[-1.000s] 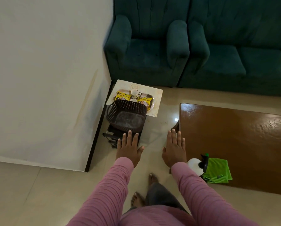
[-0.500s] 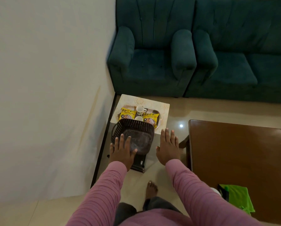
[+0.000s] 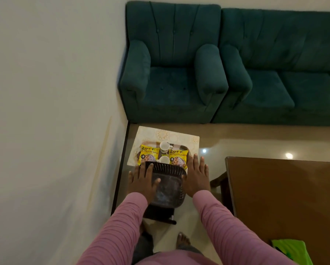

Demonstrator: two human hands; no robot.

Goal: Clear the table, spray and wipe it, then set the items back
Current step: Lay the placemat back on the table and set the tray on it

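A dark slatted basket (image 3: 168,190) sits on the floor by the wall. My left hand (image 3: 142,181) lies flat over its left rim, fingers apart. My right hand (image 3: 196,175) is spread at its right side, touching or nearly touching the rim. Behind the basket a pale patterned mat (image 3: 150,135) carries a brown tray (image 3: 189,155) with two yellow snack packets (image 3: 149,153) (image 3: 178,154) and two white cups (image 3: 164,145) (image 3: 164,160). The brown wooden table (image 3: 286,194) stands at the right, with a green cloth (image 3: 292,252) on its near corner.
A teal armchair (image 3: 172,73) and a teal sofa (image 3: 282,73) stand at the back. A white wall (image 3: 51,111) closes the left side. A black object (image 3: 160,216) lies under the basket. My bare feet (image 3: 182,240) are on the tiled floor.
I have stepped closer to the basket. Both hands moved forward and now lie at the basket's two sides. The spray bottle by the green cloth has dropped out of view.
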